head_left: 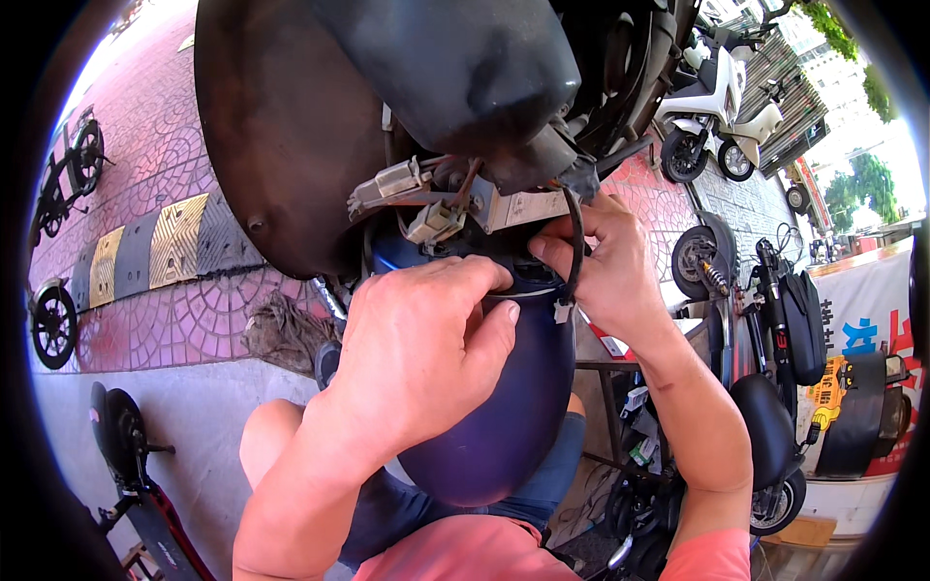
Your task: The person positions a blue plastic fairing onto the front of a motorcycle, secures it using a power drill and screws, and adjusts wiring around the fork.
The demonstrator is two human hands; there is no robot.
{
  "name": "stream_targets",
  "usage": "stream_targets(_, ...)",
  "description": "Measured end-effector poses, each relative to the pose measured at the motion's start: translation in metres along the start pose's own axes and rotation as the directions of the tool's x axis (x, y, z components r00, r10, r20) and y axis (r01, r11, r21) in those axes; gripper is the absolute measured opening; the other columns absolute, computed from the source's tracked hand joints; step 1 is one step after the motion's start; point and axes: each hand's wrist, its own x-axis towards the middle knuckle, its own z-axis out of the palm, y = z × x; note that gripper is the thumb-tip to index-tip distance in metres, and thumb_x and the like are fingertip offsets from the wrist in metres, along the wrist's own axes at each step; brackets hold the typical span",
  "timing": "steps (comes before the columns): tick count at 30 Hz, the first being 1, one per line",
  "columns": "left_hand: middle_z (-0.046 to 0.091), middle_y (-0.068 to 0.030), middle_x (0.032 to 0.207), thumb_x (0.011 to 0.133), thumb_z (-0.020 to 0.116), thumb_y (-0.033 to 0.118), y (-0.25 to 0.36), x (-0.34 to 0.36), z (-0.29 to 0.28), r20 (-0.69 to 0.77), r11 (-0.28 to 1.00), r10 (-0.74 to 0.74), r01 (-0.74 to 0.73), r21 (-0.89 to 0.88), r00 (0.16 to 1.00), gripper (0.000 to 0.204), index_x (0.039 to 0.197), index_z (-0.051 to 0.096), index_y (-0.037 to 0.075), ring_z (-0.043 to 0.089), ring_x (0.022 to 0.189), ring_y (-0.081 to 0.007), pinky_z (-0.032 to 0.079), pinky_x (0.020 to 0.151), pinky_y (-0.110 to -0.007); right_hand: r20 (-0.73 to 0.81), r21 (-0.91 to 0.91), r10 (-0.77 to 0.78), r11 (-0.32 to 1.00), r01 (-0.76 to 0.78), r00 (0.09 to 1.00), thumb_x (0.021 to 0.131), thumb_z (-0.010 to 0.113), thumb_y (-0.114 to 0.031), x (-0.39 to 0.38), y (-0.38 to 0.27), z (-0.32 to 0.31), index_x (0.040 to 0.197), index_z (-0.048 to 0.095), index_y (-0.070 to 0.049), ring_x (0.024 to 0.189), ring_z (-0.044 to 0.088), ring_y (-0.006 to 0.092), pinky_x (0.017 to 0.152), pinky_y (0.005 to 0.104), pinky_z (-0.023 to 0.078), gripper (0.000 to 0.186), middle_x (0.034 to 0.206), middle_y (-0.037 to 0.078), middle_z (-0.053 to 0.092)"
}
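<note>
A glossy blue-purple rounded shell [494, 416] hangs between my knees, below the dark body of a scooter [455, 68]. My left hand [417, 339] lies over the shell's upper rim, with index finger and thumb bent toward the opening; whatever is between them is hidden. On the other side, my right hand [610, 266] is curled at the same opening, beside a black cable [578, 242] and a metal bracket [528, 207]. Its thumb points inward, and its grip is partly hidden. Pale wire connectors [436, 223] dangle just above my left hand.
A large brown-black panel [281, 145] rises at the upper left. A grey rag [286, 334] lies on the paving near a striped speed bump [160, 237]. Parked scooters [712, 107] and a black seat [760, 426] stand to the right. A kick scooter [155, 513] is at lower left.
</note>
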Motion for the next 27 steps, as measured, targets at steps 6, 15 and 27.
stream_targets(6,0.069,-0.0124,0.071,0.095,0.078,0.008,-0.0001,-0.0004,0.0013,0.014,1.0,-0.004,0.003,0.016,1.0,0.019,0.11,0.078,-0.003,0.066,0.06,-0.023,0.052,0.06,-0.035,-0.008,0.027,0.019,0.999,-0.018,1.0,0.086,0.087,-0.024,-0.0042,-0.0013,0.003,0.087,0.082,0.0,0.102,0.064,0.0399,0.089,0.0491,0.051,0.025,0.096,0.019,0.067)
stream_targets(15,0.068,-0.012,0.071,0.095,0.079,0.007,0.0015,-0.0013,0.0013,0.013,1.0,-0.008,0.008,-0.007,1.0,0.019,0.11,0.078,-0.003,0.064,0.059,-0.0215,0.051,0.059,-0.035,-0.067,-0.037,-0.016,0.999,0.014,0.998,0.086,0.087,-0.021,-0.0069,-0.0062,0.0056,0.089,0.083,-0.001,0.102,0.065,0.0397,0.088,0.0491,0.051,0.021,0.096,0.018,0.068)
stream_targets(27,0.07,-0.0126,0.075,0.095,0.079,0.009,0.0023,-0.0041,-0.0007,0.037,0.999,-0.034,0.034,-0.003,0.999,0.02,0.111,0.077,-0.003,0.067,0.061,-0.0234,0.053,0.061,-0.035,-0.013,0.001,0.062,0.998,-0.062,0.998,0.087,0.086,-0.024,-0.0058,-0.0057,0.0042,0.09,0.082,0.0,0.104,0.067,0.0397,0.089,0.0487,0.052,0.025,0.099,0.018,0.068)
